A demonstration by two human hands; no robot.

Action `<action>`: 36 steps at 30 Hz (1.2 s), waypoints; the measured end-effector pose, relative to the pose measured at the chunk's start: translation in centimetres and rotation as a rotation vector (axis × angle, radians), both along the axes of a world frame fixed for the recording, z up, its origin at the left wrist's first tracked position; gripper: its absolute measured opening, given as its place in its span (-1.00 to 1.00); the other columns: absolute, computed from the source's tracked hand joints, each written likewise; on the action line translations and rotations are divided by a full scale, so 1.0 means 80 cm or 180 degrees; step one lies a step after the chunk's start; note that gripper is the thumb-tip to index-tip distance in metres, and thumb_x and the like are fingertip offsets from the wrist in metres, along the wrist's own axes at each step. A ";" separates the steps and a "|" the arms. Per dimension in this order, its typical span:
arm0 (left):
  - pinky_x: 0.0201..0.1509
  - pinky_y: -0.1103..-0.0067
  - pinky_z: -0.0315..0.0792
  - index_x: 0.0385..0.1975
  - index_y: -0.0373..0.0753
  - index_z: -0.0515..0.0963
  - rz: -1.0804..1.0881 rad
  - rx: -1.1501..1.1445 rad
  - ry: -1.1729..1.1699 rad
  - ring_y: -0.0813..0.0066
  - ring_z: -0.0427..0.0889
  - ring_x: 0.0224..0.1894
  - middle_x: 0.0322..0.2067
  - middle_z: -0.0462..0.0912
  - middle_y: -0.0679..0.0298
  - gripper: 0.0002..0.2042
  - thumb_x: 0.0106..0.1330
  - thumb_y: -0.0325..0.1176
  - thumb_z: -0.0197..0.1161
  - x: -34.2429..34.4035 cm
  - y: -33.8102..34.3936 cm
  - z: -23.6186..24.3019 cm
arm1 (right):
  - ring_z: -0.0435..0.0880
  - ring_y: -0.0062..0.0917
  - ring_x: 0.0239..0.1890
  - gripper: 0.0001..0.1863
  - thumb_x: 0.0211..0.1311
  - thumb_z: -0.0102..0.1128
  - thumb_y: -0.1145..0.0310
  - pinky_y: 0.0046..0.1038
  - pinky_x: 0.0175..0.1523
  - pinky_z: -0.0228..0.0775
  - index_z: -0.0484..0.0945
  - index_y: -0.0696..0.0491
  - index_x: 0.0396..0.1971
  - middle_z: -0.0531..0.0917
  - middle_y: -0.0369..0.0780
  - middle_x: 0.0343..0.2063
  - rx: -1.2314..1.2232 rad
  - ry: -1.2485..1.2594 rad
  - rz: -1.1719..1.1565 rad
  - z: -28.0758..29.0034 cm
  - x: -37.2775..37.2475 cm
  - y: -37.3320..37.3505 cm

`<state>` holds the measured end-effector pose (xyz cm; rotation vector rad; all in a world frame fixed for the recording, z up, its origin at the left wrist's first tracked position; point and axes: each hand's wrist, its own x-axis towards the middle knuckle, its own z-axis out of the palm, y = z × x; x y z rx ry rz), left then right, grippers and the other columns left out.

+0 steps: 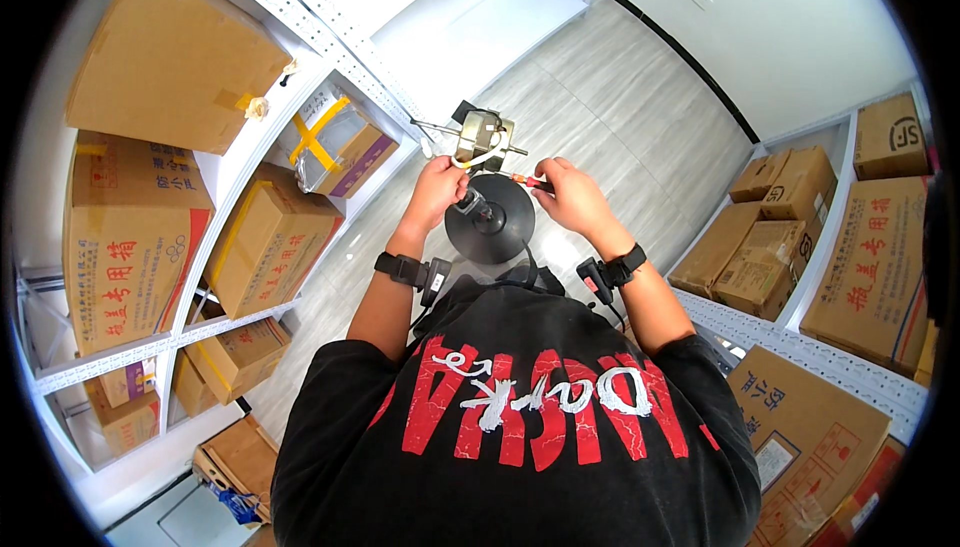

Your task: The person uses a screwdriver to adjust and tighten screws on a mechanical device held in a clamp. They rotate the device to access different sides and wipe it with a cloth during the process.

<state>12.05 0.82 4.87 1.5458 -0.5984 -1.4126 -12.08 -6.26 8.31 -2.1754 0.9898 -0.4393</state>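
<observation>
Several cartons [135,252] bear red print; right hand [577,198] grips a screwdriver [531,183].

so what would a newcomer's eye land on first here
Probably the black shirt with bold red and white lettering, filling the lower middle. Next, just above centre, the metal motor over a round black base, with a red-handled tool in the right hand beside it. Cardboard boxes crowd both sides.

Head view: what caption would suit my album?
Left hand beside a metal motor, right hand holding a red-handled tool.
</observation>
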 end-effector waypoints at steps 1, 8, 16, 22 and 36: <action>-0.62 0.72 0.13 -0.43 -0.20 0.42 -0.0006 0.0005 -0.0005 0.67 0.34 -0.65 -0.59 0.44 0.40 -0.93 0.30 -0.44 0.04 -0.001 -0.001 0.001 | 0.57 -0.11 -0.29 -0.78 0.04 0.20 0.45 -0.18 -0.18 0.42 0.53 0.15 -0.26 0.58 -0.08 -0.36 0.0013 -0.0024 -0.0050 -0.001 0.000 0.000; -0.60 0.67 0.20 -0.48 -0.24 0.41 0.0043 0.0028 -0.0028 0.62 0.37 -0.64 -0.61 0.43 0.36 -0.90 0.29 -0.44 0.02 -0.002 -0.001 0.006 | 0.57 -0.14 -0.26 -0.78 0.04 0.21 0.43 -0.20 -0.18 0.42 0.54 0.14 -0.26 0.58 -0.09 -0.31 -0.0228 0.0032 0.0346 -0.014 -0.007 -0.017; -0.63 0.72 0.14 -0.41 -0.21 0.44 0.0040 0.0058 -0.0026 0.67 0.36 -0.65 -0.59 0.44 0.40 -0.94 0.30 -0.44 0.05 -0.002 0.000 0.003 | 0.57 -0.15 -0.26 -0.84 0.04 0.22 0.44 -0.19 -0.19 0.42 0.56 0.13 -0.35 0.59 -0.11 -0.36 -0.0086 0.0004 0.0207 0.000 -0.004 -0.008; -0.64 0.72 0.13 -0.43 -0.23 0.43 0.0067 0.0070 -0.0026 0.67 0.35 -0.65 -0.60 0.44 0.39 -0.95 0.27 -0.46 0.05 -0.002 -0.001 0.003 | 0.58 -0.16 -0.27 -0.84 0.00 0.22 0.46 -0.20 -0.20 0.42 0.55 0.12 -0.36 0.58 -0.11 -0.38 -0.0455 -0.0066 0.0223 -0.017 -0.007 -0.017; -0.51 0.71 0.30 -0.30 -0.28 0.44 0.0248 -0.0118 0.0610 0.60 0.50 -0.55 -0.54 0.53 0.31 -0.86 0.35 -0.33 0.08 0.028 0.042 0.035 | 0.60 -0.31 -0.34 -0.82 0.06 0.22 0.50 -0.38 -0.23 0.45 0.53 0.13 -0.28 0.58 -0.14 -0.36 0.0253 -0.0359 0.0157 -0.027 -0.012 -0.019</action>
